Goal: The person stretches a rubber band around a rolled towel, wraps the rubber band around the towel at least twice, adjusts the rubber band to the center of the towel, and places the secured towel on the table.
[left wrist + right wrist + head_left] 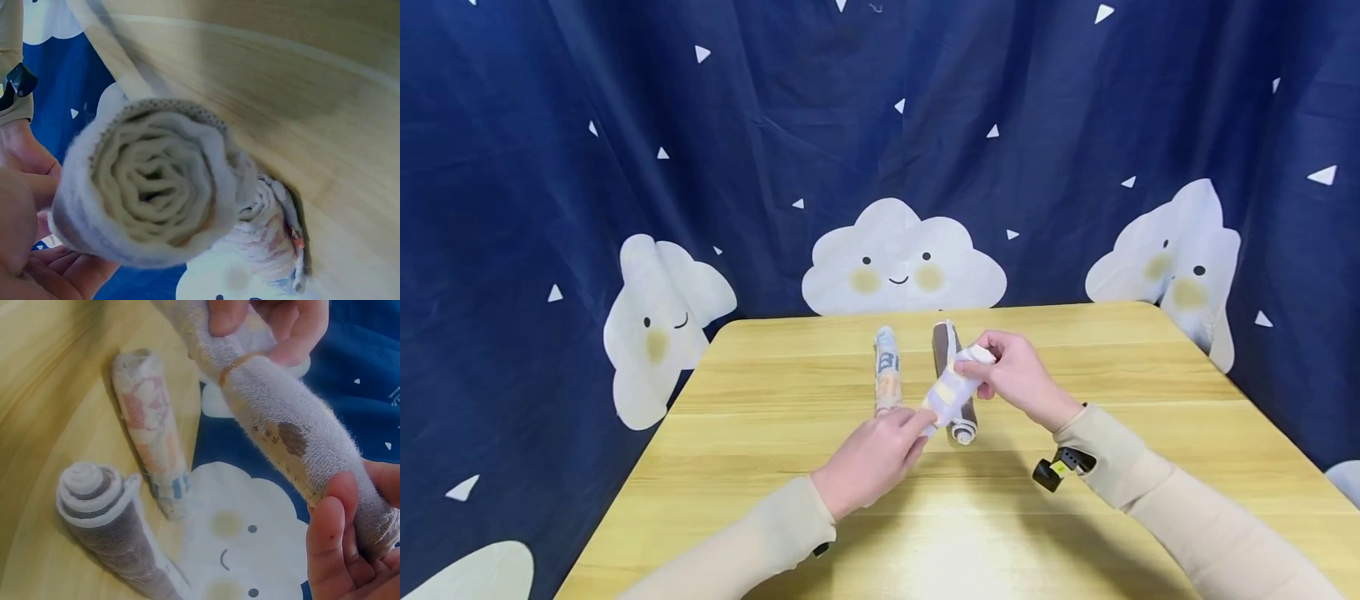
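Note:
A rolled lavender and pale-yellow towel [946, 393] is held up slantwise over the table between both hands. My left hand [876, 450] grips its lower end, and my right hand [1018, 379] pinches the upper end between thumb and fingers. In the right wrist view a thin tan band [240, 367] circles the roll near the left fingers, and a brown printed patch [291, 439] shows farther along. The left wrist view looks straight at the coiled white end [153, 187]. Behind the held roll lies a brown rolled towel with white edges [967, 412], partly hidden by it.
Left of the brown roll, a white rolled towel with blue and orange print [887, 367] lies lengthwise on the wooden table [760, 467]. A dark blue curtain [760, 150] with white clouds hangs behind and at both sides. A black device [1060, 468] is strapped at the right wrist.

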`<state>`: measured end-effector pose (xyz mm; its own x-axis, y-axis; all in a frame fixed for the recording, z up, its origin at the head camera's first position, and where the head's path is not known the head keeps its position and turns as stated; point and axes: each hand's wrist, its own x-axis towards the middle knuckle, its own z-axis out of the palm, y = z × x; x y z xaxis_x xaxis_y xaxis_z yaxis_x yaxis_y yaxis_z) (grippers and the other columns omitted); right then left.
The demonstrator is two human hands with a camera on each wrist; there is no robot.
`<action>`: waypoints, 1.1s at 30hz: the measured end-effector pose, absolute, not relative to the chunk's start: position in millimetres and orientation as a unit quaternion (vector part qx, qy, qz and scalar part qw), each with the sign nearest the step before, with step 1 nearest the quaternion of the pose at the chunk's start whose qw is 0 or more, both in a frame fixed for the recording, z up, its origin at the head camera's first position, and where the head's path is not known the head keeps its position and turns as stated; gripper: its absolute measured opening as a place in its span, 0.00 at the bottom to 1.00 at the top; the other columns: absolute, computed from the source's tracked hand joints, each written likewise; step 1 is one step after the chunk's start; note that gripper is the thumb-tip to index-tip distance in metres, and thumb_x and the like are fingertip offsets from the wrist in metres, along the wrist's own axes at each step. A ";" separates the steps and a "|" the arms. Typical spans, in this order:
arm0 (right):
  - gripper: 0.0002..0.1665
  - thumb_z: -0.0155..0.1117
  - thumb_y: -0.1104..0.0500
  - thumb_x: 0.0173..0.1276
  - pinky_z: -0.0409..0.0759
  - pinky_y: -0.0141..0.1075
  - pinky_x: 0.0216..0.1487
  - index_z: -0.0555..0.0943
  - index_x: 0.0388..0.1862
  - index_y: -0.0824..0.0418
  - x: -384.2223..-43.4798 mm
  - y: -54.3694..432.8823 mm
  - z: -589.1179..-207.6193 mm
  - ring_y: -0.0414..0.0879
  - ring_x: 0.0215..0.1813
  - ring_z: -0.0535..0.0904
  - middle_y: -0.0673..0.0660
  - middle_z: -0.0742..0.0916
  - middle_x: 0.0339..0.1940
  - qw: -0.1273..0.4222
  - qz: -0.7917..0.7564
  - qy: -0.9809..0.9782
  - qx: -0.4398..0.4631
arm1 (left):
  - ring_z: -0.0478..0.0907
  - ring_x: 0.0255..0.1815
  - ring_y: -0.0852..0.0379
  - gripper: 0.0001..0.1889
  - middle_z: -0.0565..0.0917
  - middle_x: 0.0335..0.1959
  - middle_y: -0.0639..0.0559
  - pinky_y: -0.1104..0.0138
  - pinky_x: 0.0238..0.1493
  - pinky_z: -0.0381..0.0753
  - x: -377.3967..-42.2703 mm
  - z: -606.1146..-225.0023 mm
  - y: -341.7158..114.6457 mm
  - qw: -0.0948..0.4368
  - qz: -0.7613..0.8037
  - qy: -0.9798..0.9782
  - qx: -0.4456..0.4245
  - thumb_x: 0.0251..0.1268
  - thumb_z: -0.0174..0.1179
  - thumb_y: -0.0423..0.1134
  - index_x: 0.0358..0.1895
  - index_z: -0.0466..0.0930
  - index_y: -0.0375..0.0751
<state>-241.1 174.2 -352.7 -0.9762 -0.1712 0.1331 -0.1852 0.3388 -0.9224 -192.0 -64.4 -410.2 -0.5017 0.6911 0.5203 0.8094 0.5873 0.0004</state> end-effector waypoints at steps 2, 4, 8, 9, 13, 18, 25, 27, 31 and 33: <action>0.15 0.73 0.59 0.62 0.80 0.36 0.26 0.77 0.34 0.67 -240.2 174.5 -353.6 0.48 0.23 0.78 0.57 0.84 0.29 0.006 0.563 -0.819 0.108 | 0.83 0.35 0.60 0.14 0.84 0.37 0.52 0.71 0.34 0.83 -191.7 -410.0 -63.2 0.242 -0.112 -0.857 -0.441 0.67 0.64 0.35 0.53 0.76 0.44; 0.14 0.73 0.59 0.62 0.81 0.36 0.26 0.77 0.35 0.67 -239.4 175.4 -353.7 0.48 0.24 0.79 0.57 0.84 0.29 0.005 0.560 -0.822 0.108 | 0.80 0.31 0.61 0.11 0.82 0.33 0.53 0.73 0.30 0.81 -192.2 -410.3 -62.1 0.249 -0.103 -0.854 -0.445 0.67 0.64 0.35 0.49 0.75 0.44; 0.14 0.73 0.59 0.63 0.81 0.35 0.26 0.78 0.35 0.67 -238.5 175.9 -354.2 0.47 0.24 0.79 0.56 0.84 0.29 0.001 0.559 -0.822 0.104 | 0.75 0.27 0.64 0.09 0.79 0.30 0.54 0.77 0.26 0.76 -193.6 -411.2 -60.3 0.258 -0.085 -0.852 -0.448 0.65 0.64 0.35 0.43 0.74 0.43; 0.14 0.73 0.59 0.63 0.81 0.35 0.26 0.78 0.35 0.67 -238.4 176.0 -354.8 0.47 0.24 0.79 0.57 0.84 0.30 0.000 0.559 -0.822 0.104 | 0.75 0.27 0.64 0.09 0.79 0.30 0.54 0.77 0.26 0.76 -194.0 -411.6 -60.0 0.258 -0.082 -0.852 -0.448 0.65 0.64 0.35 0.43 0.74 0.44; 0.14 0.73 0.60 0.62 0.81 0.35 0.26 0.78 0.36 0.68 -238.3 176.2 -356.6 0.47 0.24 0.79 0.58 0.84 0.30 -0.001 0.554 -0.826 0.103 | 0.74 0.27 0.65 0.07 0.79 0.30 0.54 0.78 0.27 0.76 -195.1 -413.4 -59.3 0.253 -0.076 -0.854 -0.448 0.63 0.65 0.36 0.40 0.76 0.45; 0.15 0.73 0.59 0.62 0.81 0.35 0.26 0.78 0.36 0.68 -236.5 176.8 -355.2 0.47 0.23 0.80 0.58 0.84 0.29 -0.006 0.549 -0.830 0.101 | 0.72 0.28 0.65 0.07 0.76 0.31 0.55 0.78 0.27 0.75 -196.9 -417.4 -62.2 0.245 -0.084 -0.854 -0.450 0.61 0.65 0.36 0.37 0.75 0.47; 0.16 0.73 0.54 0.64 0.82 0.39 0.29 0.79 0.39 0.64 -233.5 182.1 -348.5 0.48 0.24 0.79 0.57 0.84 0.29 -0.013 0.548 -0.826 0.130 | 0.70 0.30 0.66 0.09 0.76 0.34 0.60 0.76 0.29 0.74 -201.4 -419.9 -69.6 0.118 -0.313 -0.854 -0.398 0.62 0.60 0.34 0.40 0.73 0.52; 0.16 0.72 0.52 0.66 0.83 0.40 0.30 0.80 0.41 0.63 -234.1 184.7 -348.8 0.49 0.25 0.80 0.58 0.84 0.30 -0.017 0.556 -0.817 0.149 | 0.68 0.28 0.66 0.10 0.73 0.31 0.61 0.75 0.28 0.72 -202.7 -419.2 -70.7 0.063 -0.394 -0.838 -0.372 0.62 0.59 0.33 0.40 0.72 0.54; 0.18 0.69 0.51 0.69 0.85 0.41 0.35 0.80 0.50 0.61 -235.5 188.4 -350.6 0.52 0.30 0.83 0.59 0.85 0.36 -0.045 0.578 -0.793 0.187 | 0.68 0.28 0.65 0.10 0.73 0.30 0.57 0.73 0.29 0.71 -203.9 -415.4 -72.5 -0.016 -0.490 -0.798 -0.351 0.64 0.57 0.31 0.41 0.73 0.52; 0.21 0.68 0.52 0.70 0.85 0.43 0.38 0.78 0.56 0.60 -234.9 190.7 -351.3 0.55 0.31 0.84 0.60 0.85 0.39 -0.063 0.587 -0.781 0.205 | 0.71 0.31 0.64 0.10 0.76 0.33 0.56 0.72 0.33 0.73 -203.8 -413.4 -72.6 -0.045 -0.518 -0.781 -0.345 0.64 0.55 0.28 0.43 0.73 0.49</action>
<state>-234.9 190.7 -351.3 -0.9078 -0.3942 0.1430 -0.2473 0.2277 -0.9418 -203.8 -72.6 -413.4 -0.7579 0.5859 0.2869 0.4921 0.2247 0.8410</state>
